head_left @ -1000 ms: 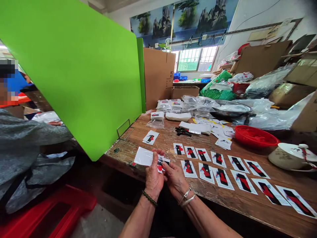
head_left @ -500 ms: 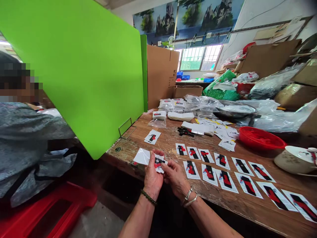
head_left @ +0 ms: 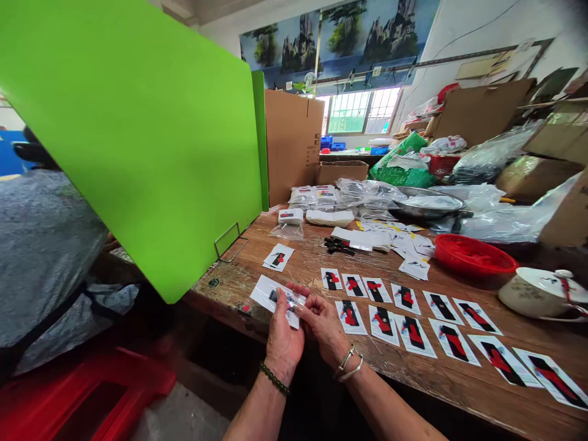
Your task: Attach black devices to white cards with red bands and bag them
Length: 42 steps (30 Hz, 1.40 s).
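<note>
My left hand (head_left: 283, 343) is closed round a small sheaf of white cards (head_left: 261, 291), held over the table's front edge. Its thumb lies across the top card, where a small black piece shows; a shiny, clear film seems to cover part of it. My right hand (head_left: 325, 324) meets it from the right, thumb and fingers pinching the near right end of the cards. What lies under the fingertips is hidden. Just right of my hands, two rows of white cards (head_left: 351, 317) with red and black pieces lie on the wooden table (head_left: 294, 266). A similar small stack (head_left: 278, 257) lies beyond my left hand.
A green panel (head_left: 184, 153) stands at the left, with a wire stand (head_left: 231, 242) by its foot. Black strips (head_left: 339, 246), packed clear bags (head_left: 326, 193), a red basin (head_left: 475, 253) and a lidded white pot (head_left: 535, 293) are farther back and right. A person (head_left: 46, 245) sits left.
The view has shifted slightly. The top card in my hands now shows its black piece farther left, and the red on it is no longer seen. The person at left has leaned behind the panel.
</note>
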Tool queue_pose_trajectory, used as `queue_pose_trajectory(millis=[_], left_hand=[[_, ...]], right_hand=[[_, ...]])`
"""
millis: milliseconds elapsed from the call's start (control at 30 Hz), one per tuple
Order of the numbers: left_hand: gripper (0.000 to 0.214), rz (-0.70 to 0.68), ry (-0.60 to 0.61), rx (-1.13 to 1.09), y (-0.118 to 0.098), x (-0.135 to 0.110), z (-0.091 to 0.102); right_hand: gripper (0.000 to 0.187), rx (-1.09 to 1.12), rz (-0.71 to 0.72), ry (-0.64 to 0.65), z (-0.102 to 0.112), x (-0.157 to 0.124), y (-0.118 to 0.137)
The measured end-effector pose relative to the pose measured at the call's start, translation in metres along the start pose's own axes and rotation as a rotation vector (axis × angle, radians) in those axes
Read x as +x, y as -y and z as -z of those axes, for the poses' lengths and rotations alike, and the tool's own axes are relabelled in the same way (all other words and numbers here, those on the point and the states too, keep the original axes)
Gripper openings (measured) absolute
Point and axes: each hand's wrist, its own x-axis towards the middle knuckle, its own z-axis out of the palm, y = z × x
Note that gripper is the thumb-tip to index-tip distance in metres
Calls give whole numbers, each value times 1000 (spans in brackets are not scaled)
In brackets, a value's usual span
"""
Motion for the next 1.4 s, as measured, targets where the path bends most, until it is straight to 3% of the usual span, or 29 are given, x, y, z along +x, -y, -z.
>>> queue_pose_trajectory(millis=[200, 400, 567, 867, 1167, 1400], left_hand=[[29, -9, 17, 66, 0, -5, 1], [34, 12, 115, 43, -2, -9, -3], [39, 75, 95, 50, 0, -12, -6], [38, -62, 39, 176, -18, -12, 1], [39, -77, -85, 400, -28, -16, 9], [41, -89, -28, 529, -33, -17, 4]], right_hand=[[39, 48, -121, 142, 8, -2, 9], [41, 72, -79, 96, 16, 2, 13], [41, 11, -37, 186, 17, -1, 23], [38, 13, 5, 98, 35, 7, 20], [46, -70, -59, 399, 50, 11, 45], [43, -169, -4, 292, 46, 22, 65]])
